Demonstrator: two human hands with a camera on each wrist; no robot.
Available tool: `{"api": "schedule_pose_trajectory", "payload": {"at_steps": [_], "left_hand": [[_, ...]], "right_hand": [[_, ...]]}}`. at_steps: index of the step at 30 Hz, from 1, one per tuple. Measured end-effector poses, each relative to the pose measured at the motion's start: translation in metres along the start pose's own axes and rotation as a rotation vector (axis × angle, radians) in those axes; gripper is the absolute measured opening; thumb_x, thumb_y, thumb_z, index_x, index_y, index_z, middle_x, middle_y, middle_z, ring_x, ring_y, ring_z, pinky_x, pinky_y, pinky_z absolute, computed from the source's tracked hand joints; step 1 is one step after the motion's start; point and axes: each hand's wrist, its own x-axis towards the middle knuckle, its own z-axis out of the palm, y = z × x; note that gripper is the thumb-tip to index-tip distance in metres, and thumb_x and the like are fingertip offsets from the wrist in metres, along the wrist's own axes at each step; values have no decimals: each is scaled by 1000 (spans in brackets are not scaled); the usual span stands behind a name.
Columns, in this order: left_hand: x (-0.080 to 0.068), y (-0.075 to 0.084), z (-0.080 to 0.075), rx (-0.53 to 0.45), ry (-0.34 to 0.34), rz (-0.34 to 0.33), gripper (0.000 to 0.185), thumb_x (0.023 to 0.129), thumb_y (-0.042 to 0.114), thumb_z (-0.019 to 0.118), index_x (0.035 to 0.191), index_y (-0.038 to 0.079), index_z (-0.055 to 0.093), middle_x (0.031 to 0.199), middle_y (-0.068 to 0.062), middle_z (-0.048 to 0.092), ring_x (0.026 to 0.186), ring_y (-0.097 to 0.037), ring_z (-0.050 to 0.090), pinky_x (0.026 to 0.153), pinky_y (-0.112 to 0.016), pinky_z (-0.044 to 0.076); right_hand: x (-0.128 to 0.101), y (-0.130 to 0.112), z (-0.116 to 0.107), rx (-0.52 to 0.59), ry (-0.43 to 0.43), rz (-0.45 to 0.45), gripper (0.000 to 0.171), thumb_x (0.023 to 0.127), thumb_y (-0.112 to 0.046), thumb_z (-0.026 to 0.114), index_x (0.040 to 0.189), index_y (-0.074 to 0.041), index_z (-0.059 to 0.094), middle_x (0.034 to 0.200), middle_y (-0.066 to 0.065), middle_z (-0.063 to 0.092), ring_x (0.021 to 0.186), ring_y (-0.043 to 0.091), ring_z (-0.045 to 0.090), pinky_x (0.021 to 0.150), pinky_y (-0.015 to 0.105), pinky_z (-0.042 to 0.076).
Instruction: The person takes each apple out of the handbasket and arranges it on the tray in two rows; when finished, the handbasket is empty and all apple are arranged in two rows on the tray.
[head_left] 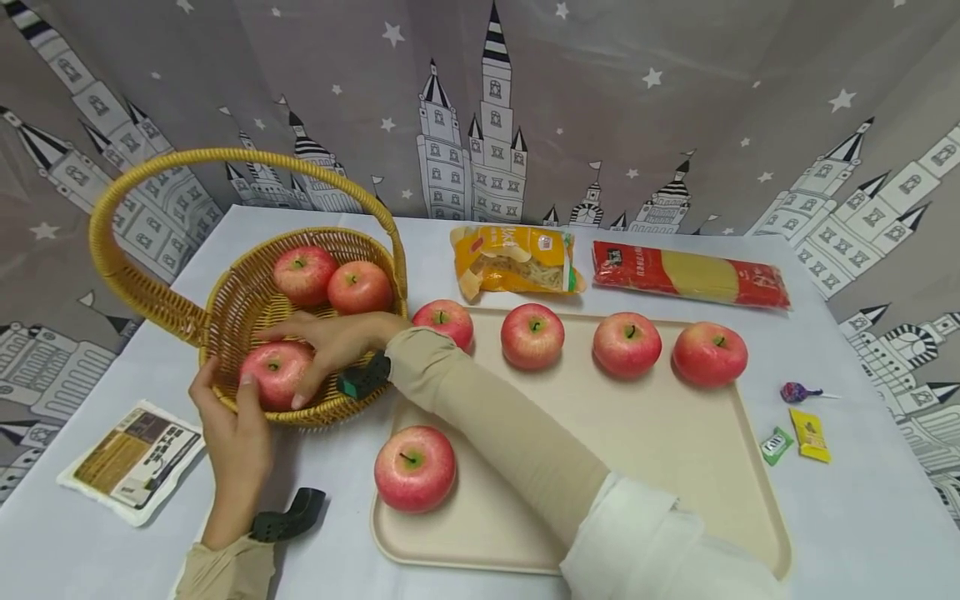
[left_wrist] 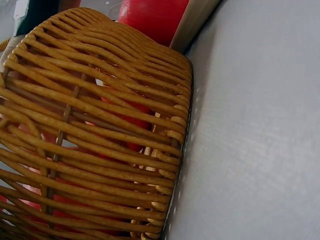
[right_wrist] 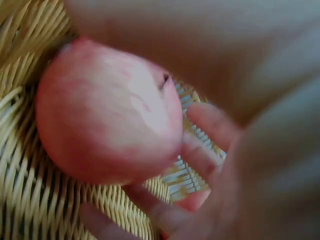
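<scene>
In the head view my right hand reaches into the wicker basket. Its thumb and fingers curl about the red apple at the basket's near side. The right wrist view shows that apple large, with fingertips along its lower right. My left hand grips the near left rim, thumb inside. Two more apples, one darker and one paler, lie at the far side of the basket. Through the weave in the left wrist view, bits of red show.
On the beige tray stand several apples, one at its near left, others along the far edge. Behind lie an orange food bag and a red noodle packet. A white pouch lies left; a lollipop and small candies lie right.
</scene>
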Motion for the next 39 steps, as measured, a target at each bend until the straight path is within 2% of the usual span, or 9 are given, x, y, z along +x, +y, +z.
{"api": "schedule_pose_trajectory", "payload": {"at_steps": [4,9,12,19,21,25,29,34,39], "left_hand": [[0,1,0,3,-7,-1,48,93,25,39,136,8,26,145,-14,28,137,-16,21,113,-28,11],[0,1,-1,3,-10,-1,47,93,24,38,136,9,26,145,-14,27,137,-16,21,113,-29,11],[1,1,-2,7,-14,2,48,93,24,38,137,9,25,145,-14,27,137,-16,21,113,-29,11],[1,2,-2,15,-24,8,48,94,24,39,137,7,25,145,-13,26,137,-17,20,113,-29,11],[0,2,-1,16,-30,3,48,94,24,38,137,7,24,146,-13,25,138,-17,19,113,-29,10],[-1,1,-2,26,-33,9,48,95,25,37,137,7,23,146,-13,24,139,-17,17,114,-30,9],[-2,1,-2,27,-22,13,47,95,24,37,137,8,24,146,-13,25,139,-17,17,113,-29,9],[-2,1,-1,13,-39,15,47,95,24,36,138,9,22,147,-13,22,139,-17,15,113,-30,8],[-3,1,0,21,-38,15,47,95,24,36,138,10,22,147,-12,22,139,-18,16,114,-31,9]], "right_hand": [[4,-3,6,-93,33,-34,88,72,-35,73,143,-23,23,143,-5,23,124,0,24,97,9,24],[9,-9,19,-223,182,-59,78,75,-32,69,142,-20,29,136,-1,33,116,2,35,94,8,28],[8,-9,21,-223,243,-69,78,75,-29,69,142,-23,28,135,-1,35,114,1,35,92,8,30],[-17,-1,5,-197,284,-115,70,79,-35,66,140,-27,33,131,-5,43,112,2,35,90,9,31],[-30,-2,-2,-182,308,-123,66,80,-37,65,139,-28,36,130,-6,46,115,2,34,91,11,32],[-62,-7,-14,-168,361,-126,60,80,-42,63,135,-32,41,135,-7,41,120,2,33,94,15,33],[-103,-10,-15,-151,421,-115,57,79,-45,63,132,-35,44,133,-4,35,111,4,41,93,19,37],[-161,2,1,-139,521,-98,55,77,-44,66,128,-37,48,128,-5,38,105,6,47,86,24,43],[-215,25,33,-198,525,-71,54,76,-41,67,127,-38,49,130,-4,40,114,7,41,86,28,45]]}}
